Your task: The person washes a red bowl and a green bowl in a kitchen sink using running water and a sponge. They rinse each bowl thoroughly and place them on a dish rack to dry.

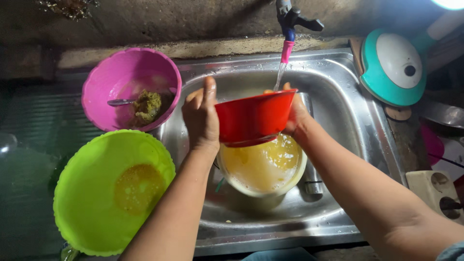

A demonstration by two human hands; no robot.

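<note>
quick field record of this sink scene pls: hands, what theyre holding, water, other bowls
left hand: grip on the left side of the red bowl
right hand: grip on the bowl's right side
water: thin stream from the tap falling into the red bowl
below: pale bowl of yellowish liquid, in the steel sink
pink bowl: spoon and greenish scraps inside
green bowl: yellowish residue at the bottom
far right: teal pot lid

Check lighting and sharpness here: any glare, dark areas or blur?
Head view: a lamp blows out the top right corner; the wall above and the far left counter are dim; the sink shows bright reflections; the red bowl, both hands and the green bowl are sharp.
</note>
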